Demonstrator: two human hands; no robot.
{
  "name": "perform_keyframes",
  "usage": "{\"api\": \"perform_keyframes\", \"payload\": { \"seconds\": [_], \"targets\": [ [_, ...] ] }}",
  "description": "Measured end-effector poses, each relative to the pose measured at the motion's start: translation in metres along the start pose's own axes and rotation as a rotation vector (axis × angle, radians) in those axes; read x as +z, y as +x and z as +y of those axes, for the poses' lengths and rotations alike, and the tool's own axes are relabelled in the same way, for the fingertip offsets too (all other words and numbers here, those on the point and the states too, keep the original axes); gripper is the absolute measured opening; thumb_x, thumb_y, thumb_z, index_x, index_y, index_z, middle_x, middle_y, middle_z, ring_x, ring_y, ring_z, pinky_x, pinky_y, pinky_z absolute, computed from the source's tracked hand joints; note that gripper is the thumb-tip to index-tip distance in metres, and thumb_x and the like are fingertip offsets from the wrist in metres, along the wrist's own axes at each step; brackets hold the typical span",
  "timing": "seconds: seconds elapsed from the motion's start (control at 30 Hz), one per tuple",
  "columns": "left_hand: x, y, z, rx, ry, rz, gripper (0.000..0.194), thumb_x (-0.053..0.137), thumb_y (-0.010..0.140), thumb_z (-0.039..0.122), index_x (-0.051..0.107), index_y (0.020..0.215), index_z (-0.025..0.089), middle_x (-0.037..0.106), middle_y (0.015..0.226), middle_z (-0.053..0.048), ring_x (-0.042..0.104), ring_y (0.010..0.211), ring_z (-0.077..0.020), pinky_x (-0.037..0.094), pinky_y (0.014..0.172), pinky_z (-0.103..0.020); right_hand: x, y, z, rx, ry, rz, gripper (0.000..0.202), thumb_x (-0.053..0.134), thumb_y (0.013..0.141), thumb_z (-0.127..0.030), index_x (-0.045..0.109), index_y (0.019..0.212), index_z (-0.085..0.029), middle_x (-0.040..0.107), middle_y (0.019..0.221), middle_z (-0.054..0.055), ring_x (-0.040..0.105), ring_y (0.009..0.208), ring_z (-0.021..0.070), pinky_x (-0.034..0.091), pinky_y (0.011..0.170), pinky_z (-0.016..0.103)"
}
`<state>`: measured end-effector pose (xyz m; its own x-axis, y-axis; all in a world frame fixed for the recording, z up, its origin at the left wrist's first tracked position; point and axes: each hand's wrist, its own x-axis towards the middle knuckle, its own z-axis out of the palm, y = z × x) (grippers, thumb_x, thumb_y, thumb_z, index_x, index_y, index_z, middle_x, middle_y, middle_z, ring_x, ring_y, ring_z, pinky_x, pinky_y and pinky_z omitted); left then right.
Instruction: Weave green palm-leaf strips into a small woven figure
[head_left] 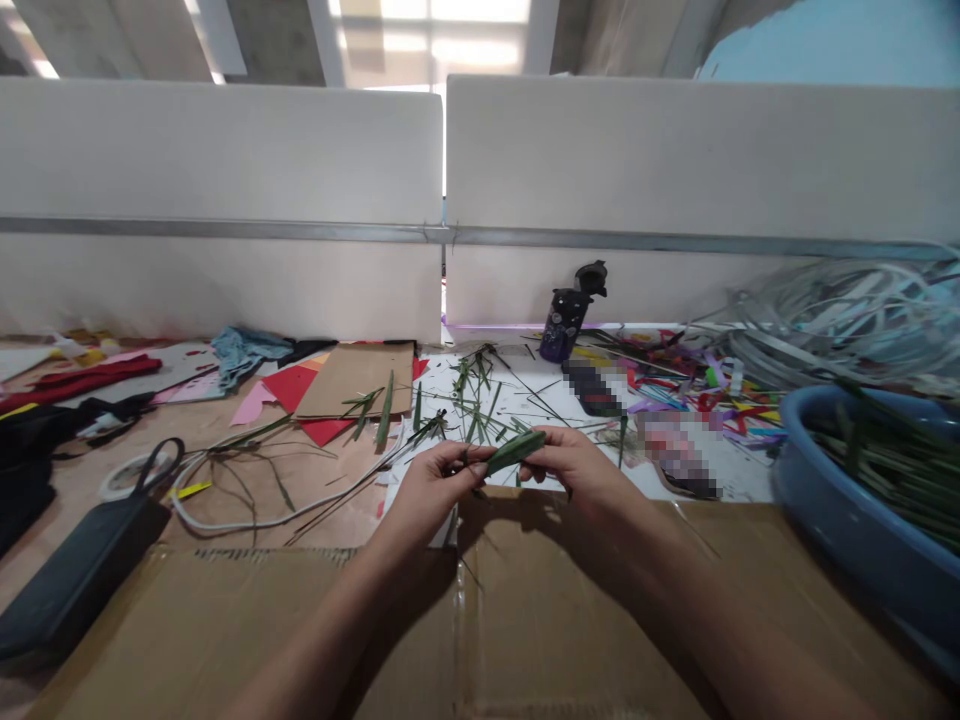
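Observation:
A short bundle of green leaf, folded or layered [514,453], is held up between my two hands above the far edge of a cardboard sheet [555,600]. My left hand [442,475] pinches its left end between thumb and fingers. On the other side, my right hand [566,460] grips the right end, its fingertips partly hidden behind the leaf. Thin dark strands hang below my left hand. Just beyond lie scattered green leaf cuttings [480,405] on a white surface.
A blue basin [802,480] of long green leaves stands at right, below coiled white strips [840,310]. A dark bottle [564,325] with its lid up stands at the back. Left are a black case [82,570], a white cable [300,515] and a cardboard piece [360,380]. White panels [225,160] rise behind.

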<state>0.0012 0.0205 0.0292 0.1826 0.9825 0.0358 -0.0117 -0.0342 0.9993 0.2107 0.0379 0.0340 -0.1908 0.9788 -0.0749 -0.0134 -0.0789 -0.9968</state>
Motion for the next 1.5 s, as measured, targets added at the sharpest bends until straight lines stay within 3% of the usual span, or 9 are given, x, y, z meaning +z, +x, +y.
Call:
{"api": "perform_keyframes", "payload": {
  "seconds": [0.1, 0.27, 0.47, 0.67, 0.77, 0.97, 1.17, 1.3, 1.5],
  "targets": [
    [-0.001, 0.003, -0.005, 0.012, -0.006, 0.045, 0.019, 0.083, 0.075, 0.030, 0.087, 0.092, 0.024, 0.081, 0.092, -0.008, 0.067, 0.084, -0.0239, 0.049, 0.080, -0.036, 0.000, 0.001, 0.001, 0.002, 0.070, -0.035, 0.006, 0.079, 0.068, -0.026, 0.077, 0.073, -0.023, 0.070, 0.073, 0.003, 0.059, 0.071, 0.0196, 0.047, 0.070, 0.034],
    [-0.001, 0.003, -0.010, 0.052, 0.036, 0.154, 0.020, 0.082, 0.078, 0.028, 0.087, 0.097, 0.024, 0.081, 0.101, -0.011, 0.070, 0.093, -0.0264, 0.052, 0.085, -0.038, 0.000, 0.001, 0.000, 0.022, 0.157, -0.047, 0.039, 0.074, 0.085, -0.062, 0.079, 0.083, -0.024, 0.078, 0.087, 0.010, 0.066, 0.081, 0.0252, 0.052, 0.082, 0.042],
    [-0.001, 0.002, -0.007, 0.059, 0.023, 0.122, 0.023, 0.086, 0.075, 0.023, 0.086, 0.098, 0.024, 0.080, 0.105, -0.012, 0.071, 0.098, -0.0286, 0.054, 0.082, -0.036, -0.002, 0.003, 0.004, -0.073, -0.019, -0.007, 0.019, 0.085, 0.077, -0.041, 0.077, 0.080, -0.024, 0.075, 0.082, 0.004, 0.063, 0.080, 0.0230, 0.050, 0.076, 0.037],
    [0.000, -0.002, -0.010, -0.094, -0.087, 0.057, 0.022, 0.089, 0.075, 0.034, 0.080, 0.089, 0.021, 0.072, 0.076, -0.007, 0.063, 0.063, -0.0204, 0.047, 0.060, -0.032, -0.002, 0.005, 0.007, -0.045, -0.006, -0.006, 0.015, 0.084, 0.076, -0.036, 0.075, 0.078, -0.024, 0.071, 0.078, 0.002, 0.061, 0.076, 0.0212, 0.048, 0.072, 0.035],
    [0.003, -0.003, -0.011, -0.133, -0.139, 0.045, 0.026, 0.090, 0.073, 0.037, 0.078, 0.089, 0.020, 0.069, 0.071, -0.005, 0.061, 0.058, -0.0181, 0.044, 0.057, -0.031, -0.001, 0.006, 0.010, -0.091, -0.020, 0.015, 0.017, 0.084, 0.075, -0.036, 0.074, 0.075, -0.023, 0.069, 0.077, 0.001, 0.059, 0.076, 0.0202, 0.047, 0.075, 0.035],
    [0.004, -0.002, -0.011, -0.074, -0.126, 0.098, 0.021, 0.089, 0.076, 0.036, 0.081, 0.089, 0.021, 0.071, 0.078, -0.007, 0.062, 0.064, -0.0198, 0.047, 0.060, -0.032, -0.003, 0.005, 0.005, -0.153, -0.177, 0.034, 0.017, 0.081, 0.080, -0.040, 0.075, 0.077, -0.024, 0.069, 0.076, 0.002, 0.059, 0.078, 0.0230, 0.046, 0.074, 0.036],
    [0.001, 0.000, -0.013, 0.031, 0.037, 0.181, 0.011, 0.085, 0.075, 0.027, 0.083, 0.085, 0.023, 0.075, 0.089, -0.009, 0.066, 0.081, -0.0244, 0.050, 0.071, -0.033, -0.004, 0.004, 0.001, -0.309, -0.295, 0.103, 0.013, 0.079, 0.081, -0.040, 0.076, 0.083, -0.027, 0.073, 0.095, 0.004, 0.064, 0.097, 0.0273, 0.046, 0.090, 0.041],
    [0.001, 0.002, -0.011, 0.010, -0.018, 0.188, 0.015, 0.087, 0.071, 0.029, 0.083, 0.085, 0.024, 0.074, 0.086, -0.008, 0.065, 0.077, -0.0244, 0.048, 0.068, -0.032, -0.003, 0.009, 0.007, -0.241, -0.193, 0.090, 0.013, 0.079, 0.080, -0.039, 0.075, 0.081, -0.027, 0.073, 0.088, 0.004, 0.065, 0.092, 0.0267, 0.048, 0.088, 0.041],
    [-0.006, 0.010, -0.006, 0.043, 0.200, 0.101, 0.028, 0.085, 0.068, 0.043, 0.081, 0.088, 0.023, 0.076, 0.082, -0.004, 0.065, 0.075, -0.0250, 0.047, 0.068, -0.032, 0.006, 0.003, -0.003, -0.123, -0.020, 0.076, 0.011, 0.079, 0.077, -0.031, 0.071, 0.078, -0.023, 0.066, 0.075, 0.000, 0.063, 0.074, 0.0195, 0.049, 0.071, 0.034]
  ]
}}
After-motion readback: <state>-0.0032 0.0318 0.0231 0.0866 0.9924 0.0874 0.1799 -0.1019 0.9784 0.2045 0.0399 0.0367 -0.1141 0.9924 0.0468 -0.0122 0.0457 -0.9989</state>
